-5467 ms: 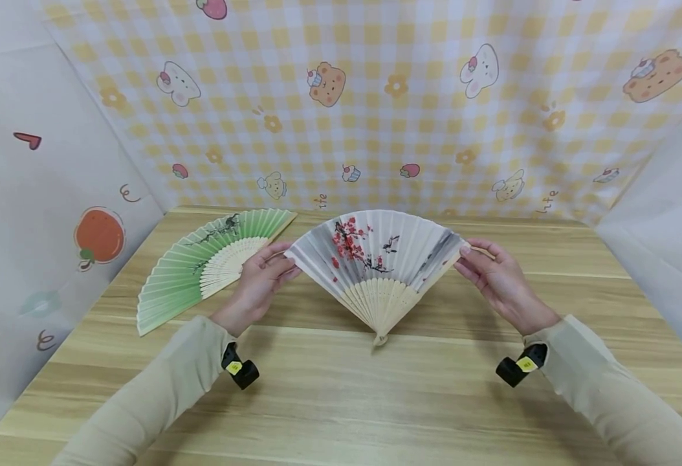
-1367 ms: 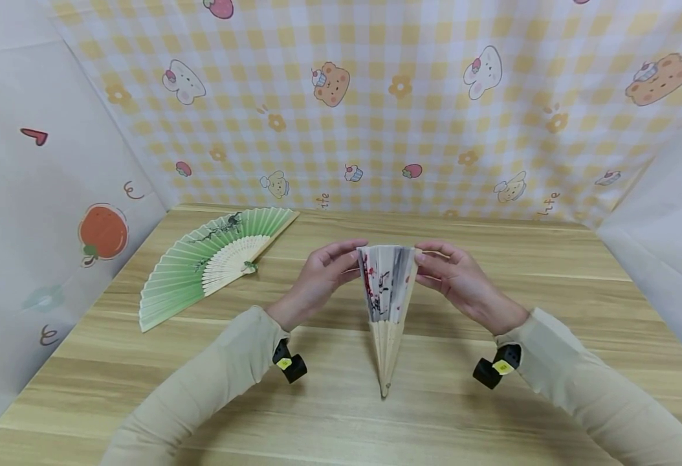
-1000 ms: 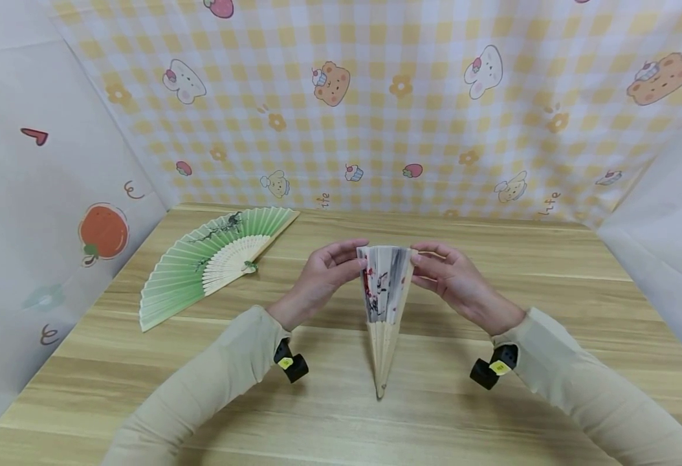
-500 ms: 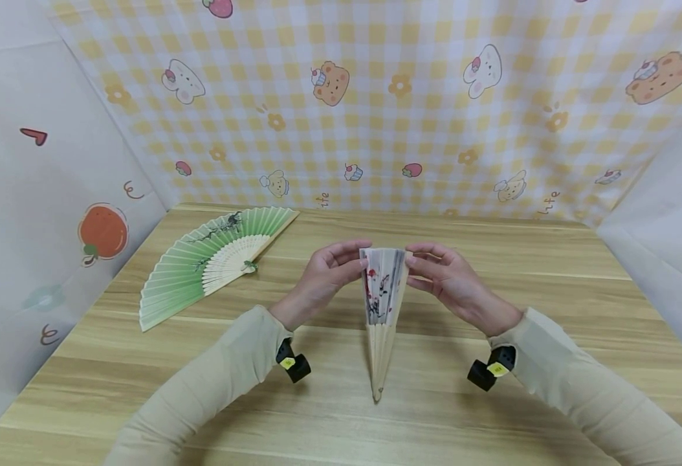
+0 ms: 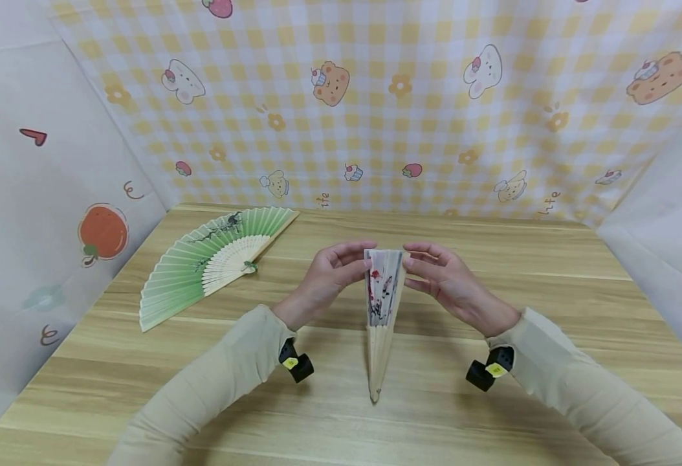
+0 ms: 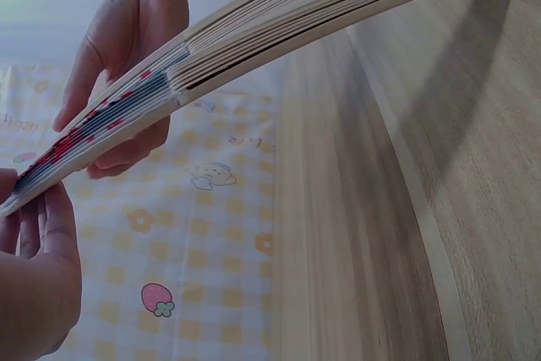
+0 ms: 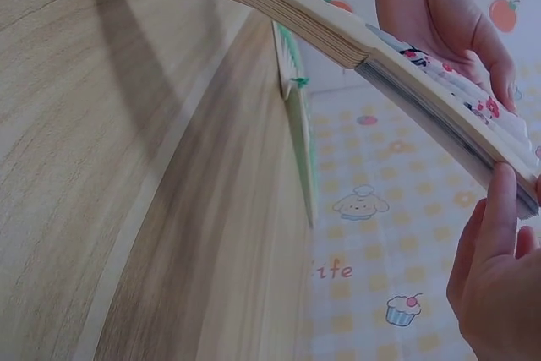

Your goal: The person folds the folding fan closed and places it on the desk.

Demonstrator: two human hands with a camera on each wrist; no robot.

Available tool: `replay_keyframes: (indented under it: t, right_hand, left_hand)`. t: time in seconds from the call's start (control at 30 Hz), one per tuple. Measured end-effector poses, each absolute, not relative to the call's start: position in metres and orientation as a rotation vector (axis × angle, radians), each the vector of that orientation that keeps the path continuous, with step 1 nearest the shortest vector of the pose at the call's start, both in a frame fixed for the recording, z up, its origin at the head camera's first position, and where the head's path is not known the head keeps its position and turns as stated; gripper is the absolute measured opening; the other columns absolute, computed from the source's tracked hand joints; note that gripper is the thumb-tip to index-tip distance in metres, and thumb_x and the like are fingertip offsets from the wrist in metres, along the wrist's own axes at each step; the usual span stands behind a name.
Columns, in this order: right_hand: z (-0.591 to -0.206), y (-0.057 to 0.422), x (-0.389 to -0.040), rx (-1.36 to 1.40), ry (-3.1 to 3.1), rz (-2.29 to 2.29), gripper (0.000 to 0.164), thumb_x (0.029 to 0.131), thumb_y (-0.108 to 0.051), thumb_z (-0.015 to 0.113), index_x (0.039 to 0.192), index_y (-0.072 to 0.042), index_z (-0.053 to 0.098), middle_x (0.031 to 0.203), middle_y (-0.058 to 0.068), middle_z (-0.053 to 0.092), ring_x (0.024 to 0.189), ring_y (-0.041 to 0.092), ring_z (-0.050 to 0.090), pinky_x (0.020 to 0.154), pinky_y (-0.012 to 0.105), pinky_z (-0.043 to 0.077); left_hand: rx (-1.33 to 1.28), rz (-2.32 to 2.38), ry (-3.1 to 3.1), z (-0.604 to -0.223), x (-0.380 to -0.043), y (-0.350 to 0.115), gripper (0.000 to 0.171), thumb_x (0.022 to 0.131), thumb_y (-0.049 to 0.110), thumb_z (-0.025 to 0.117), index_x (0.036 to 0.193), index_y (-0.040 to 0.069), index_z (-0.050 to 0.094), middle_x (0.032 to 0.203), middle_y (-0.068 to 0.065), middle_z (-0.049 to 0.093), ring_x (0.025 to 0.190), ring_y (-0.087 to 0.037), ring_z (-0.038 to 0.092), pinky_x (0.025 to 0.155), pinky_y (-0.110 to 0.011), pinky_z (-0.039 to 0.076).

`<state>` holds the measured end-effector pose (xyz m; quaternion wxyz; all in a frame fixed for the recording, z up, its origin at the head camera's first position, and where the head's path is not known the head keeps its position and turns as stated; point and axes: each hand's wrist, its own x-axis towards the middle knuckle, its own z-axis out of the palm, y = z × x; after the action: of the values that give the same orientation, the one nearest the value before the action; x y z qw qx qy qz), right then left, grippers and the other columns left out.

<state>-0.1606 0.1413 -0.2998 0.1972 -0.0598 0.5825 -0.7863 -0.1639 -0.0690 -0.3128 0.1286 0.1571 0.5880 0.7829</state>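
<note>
Apparently folding | white fan (image 5: 384, 291): narrowed, right of green fan (image 5: 173, 278) | left hand (image 5: 330, 275), right hand (image 5: 450, 277): pinching its upper side edges — one each | next move: probably calls for even inward pressure

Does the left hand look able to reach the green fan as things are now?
Probably yes, once it lets go: the left hand pinches the white fan, but nothing visible stands between that hand and the green fan.

The blossom-print folding fan (image 5: 384, 291) looks matt, paper or cloth, above smooth wooden ribs (image 5: 380, 353); the desk (image 5: 434, 414) is wood-grained, faintly glossy, the checked curtain (image 5: 376, 129) matt cloth, the wrist cameras (image 5: 301, 367) plastic.
</note>
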Motion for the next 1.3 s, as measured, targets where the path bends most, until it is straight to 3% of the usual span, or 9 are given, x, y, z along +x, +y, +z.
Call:
replay_keyframes:
  t: [0.23,0.57,0.83,1.3]
  right_hand:
    - [-0.301,0.1426,-0.1623,-0.189,1.593,-2.191,0.029,0.088,-0.008,0.054,0.115,-0.004,0.044,0.099,0.003,0.059,0.088,0.012,0.058,0.078,0.025,0.05]
    - [-0.2986,0.1395,-0.1592,-0.274,1.556,-2.175,0.017,0.088,-0.006,0.053,0.105,-0.009,0.051,0.096,0.003,0.061,0.088,0.014,0.059,0.078,0.027,0.05]
    - [-0.3,0.1376,-0.1591,-0.305,1.545,-2.183,0.016,0.087,-0.006,0.055,0.102,-0.01,0.054,0.095,0.002,0.059,0.087,0.015,0.058,0.078,0.026,0.051]
    - [-0.2965,0.136,-0.1577,-0.326,1.547,-2.166,0.013,0.088,-0.005,0.054,0.099,-0.011,0.057,0.095,0.003,0.053,0.086,0.014,0.057,0.078,0.027,0.051]
  left_hand:
    - [0.461,2.271,1.723,-0.3115,-0.1643,-0.0682,0.035,0.085,-0.003,0.052,0.12,-0.007,0.047,0.101,-0.006,0.061,0.091,-0.015,0.058,0.087,-0.034,0.046]
    - [0.5,2.261,1.704,-0.3108,-0.1642,-0.0659,0.036,0.085,-0.005,0.051,0.12,-0.009,0.046,0.096,0.0,0.062,0.09,-0.012,0.057,0.087,-0.033,0.046]
    - [0.566,2.248,1.688,-0.3121,-0.1638,-0.0654,0.037,0.085,-0.006,0.05,0.121,-0.01,0.044,0.095,-0.001,0.061,0.089,-0.012,0.056,0.08,-0.027,0.048]
    - [0.533,2.244,1.713,-0.3095,-0.1646,-0.0654,0.037,0.085,-0.005,0.052,0.121,-0.009,0.046,0.096,-0.003,0.06,0.087,-0.012,0.057,0.08,-0.028,0.049]
